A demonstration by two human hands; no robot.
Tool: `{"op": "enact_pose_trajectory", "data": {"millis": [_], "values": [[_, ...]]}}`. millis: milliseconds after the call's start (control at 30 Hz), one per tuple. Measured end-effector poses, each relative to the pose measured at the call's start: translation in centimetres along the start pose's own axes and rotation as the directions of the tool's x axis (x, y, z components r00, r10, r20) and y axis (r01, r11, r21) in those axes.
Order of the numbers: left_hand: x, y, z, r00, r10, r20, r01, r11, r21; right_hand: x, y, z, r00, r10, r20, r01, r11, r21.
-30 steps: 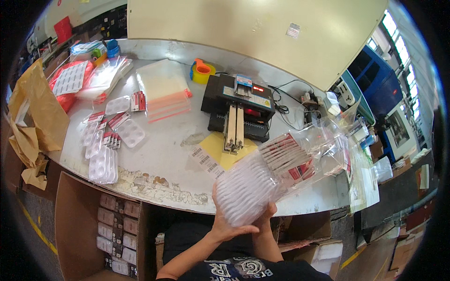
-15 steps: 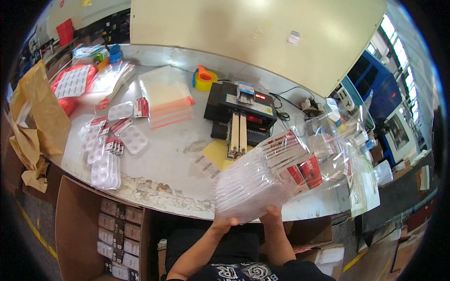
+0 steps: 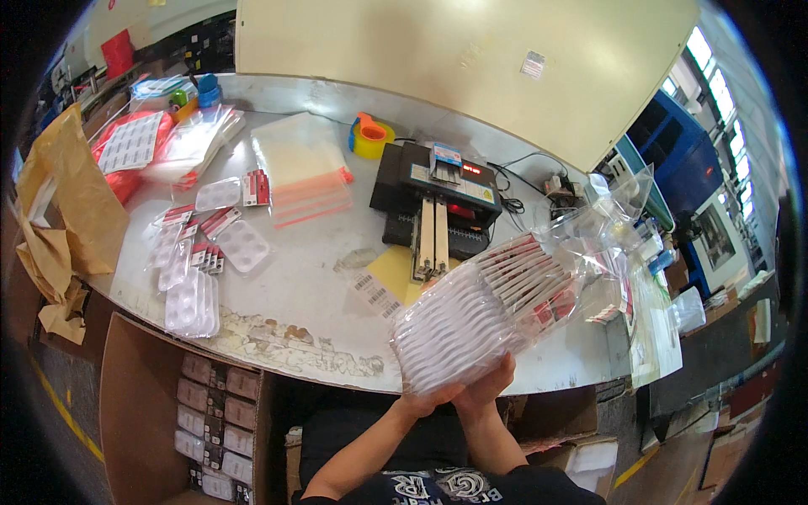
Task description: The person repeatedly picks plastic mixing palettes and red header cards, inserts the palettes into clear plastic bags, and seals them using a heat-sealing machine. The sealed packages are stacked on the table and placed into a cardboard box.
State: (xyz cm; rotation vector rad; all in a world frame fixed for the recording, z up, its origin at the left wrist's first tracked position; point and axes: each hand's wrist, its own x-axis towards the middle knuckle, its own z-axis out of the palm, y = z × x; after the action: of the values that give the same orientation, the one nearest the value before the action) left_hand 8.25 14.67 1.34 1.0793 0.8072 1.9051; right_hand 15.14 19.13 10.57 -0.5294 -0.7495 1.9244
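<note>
A clear plastic bag holds a stack of white blister packs (image 3: 454, 337), tilted over the bench's front edge. Their red-and-white printed cards (image 3: 522, 268) lie toward the bag's loose end at the right. My left hand (image 3: 427, 399) grips the pack's near lower edge, its fingers partly hidden beneath. Close beside it, my right hand (image 3: 490, 385) cups the lower right corner, with fingers closed against the plastic. Just beyond the pack stands a black machine (image 3: 446, 189) with a lit red display and a pale feed track.
Loose blister packs (image 3: 192, 303) lie on the left of the bench, near flat clear bags (image 3: 299, 160) with red strips. A tape roll (image 3: 370, 137) sits behind. A carton (image 3: 139, 404) of packs stands below left. Crumpled clear plastic (image 3: 602, 227) and cables occupy the right.
The bagged stack has turned, so its wavy edges show more and the red cards less. My right hand has shifted up along its corner; my left has moved right, closer to it.
</note>
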Motion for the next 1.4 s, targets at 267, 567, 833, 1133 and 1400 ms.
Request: {"op": "enact_pose_trajectory", "data": {"millis": [267,567,833,1133,1400], "values": [[0.3,0.7,-0.7,0.959,0.056,-0.278,-0.067,0.997,-0.027,1.1,-0.6,-2.2,0.94,0.074,0.334,-0.067,0.997,-0.034],[-1.0,1.1,-2.3,0.978,0.154,-0.14,-0.065,0.864,0.499,2.4,1.2,-3.7,0.934,0.02,0.356,0.019,0.994,-0.107],[-3.4,-3.5,-3.2,0.918,-0.061,-0.391,-0.057,0.958,-0.282,3.6,0.3,-2.1,0.923,0.197,0.329,-0.093,0.947,-0.307],[-2.0,-1.4,-3.4,0.722,-0.114,-0.683,-0.222,0.896,-0.384,2.7,3.8,1.9,0.962,0.17,0.213,-0.021,0.826,-0.563],[-1.0,1.8,-2.8,0.773,-0.133,-0.621,-0.211,0.868,-0.449,2.0,6.3,2.5,0.962,0.117,0.246,0.034,0.844,-0.536]]}}
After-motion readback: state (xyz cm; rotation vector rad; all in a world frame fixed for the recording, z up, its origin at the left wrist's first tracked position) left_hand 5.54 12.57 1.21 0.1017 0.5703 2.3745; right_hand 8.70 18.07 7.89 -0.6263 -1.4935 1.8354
